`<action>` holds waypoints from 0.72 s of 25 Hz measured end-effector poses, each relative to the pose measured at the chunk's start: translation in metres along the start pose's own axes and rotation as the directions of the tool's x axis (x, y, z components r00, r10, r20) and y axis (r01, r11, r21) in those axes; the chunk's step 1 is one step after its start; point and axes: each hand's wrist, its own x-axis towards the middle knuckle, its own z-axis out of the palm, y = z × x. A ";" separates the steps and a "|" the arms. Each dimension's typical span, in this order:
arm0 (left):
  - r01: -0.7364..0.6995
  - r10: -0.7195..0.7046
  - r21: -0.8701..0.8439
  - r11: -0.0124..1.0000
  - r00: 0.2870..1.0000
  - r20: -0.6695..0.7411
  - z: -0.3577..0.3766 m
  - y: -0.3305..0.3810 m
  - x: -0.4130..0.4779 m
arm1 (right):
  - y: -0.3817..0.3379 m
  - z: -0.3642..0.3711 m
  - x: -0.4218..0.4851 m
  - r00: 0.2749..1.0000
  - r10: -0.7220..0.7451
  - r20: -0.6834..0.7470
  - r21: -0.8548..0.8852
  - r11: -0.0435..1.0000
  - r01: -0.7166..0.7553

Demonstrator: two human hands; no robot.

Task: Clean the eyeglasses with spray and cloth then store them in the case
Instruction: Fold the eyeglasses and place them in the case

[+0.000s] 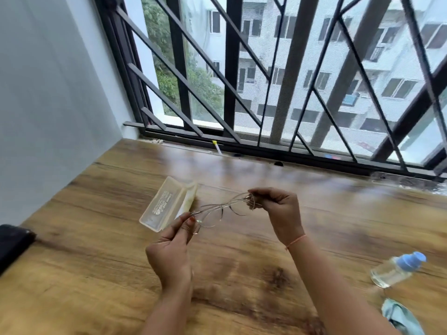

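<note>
Clear-framed eyeglasses (219, 210) hang above the wooden table (96, 262), held at both ends. My left hand (173, 247) pinches the near-left end of the frame. My right hand (278, 209) pinches the far-right end by the hinge. A translucent cream case (164, 207) lies open on the table just left of the glasses, its lid tipped back. The spray bottle (396, 269), clear with a blue cap, lies on its side at the right. A pale blue cloth (399, 315) is crumpled near the bottom right corner.
A barred window (266, 93) runs along the table's far edge, with a yellow-capped pen (216, 146) in its track. A white wall stands at the left. A dark object (12, 243) sits at the table's left edge.
</note>
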 end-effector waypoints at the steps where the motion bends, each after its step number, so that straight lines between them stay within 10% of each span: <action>1: -0.021 0.021 -0.005 1.000 0.999 -0.041 -0.005 0.002 0.006 | -0.001 0.011 0.010 0.998 0.012 0.066 -0.002 1.000 -0.012; 18: -0.107 0.162 0.282 0.953 0.970 -0.180 -0.031 -0.032 0.018 | 0.024 0.117 0.122 0.737 0.276 0.617 -0.275 0.953 -0.127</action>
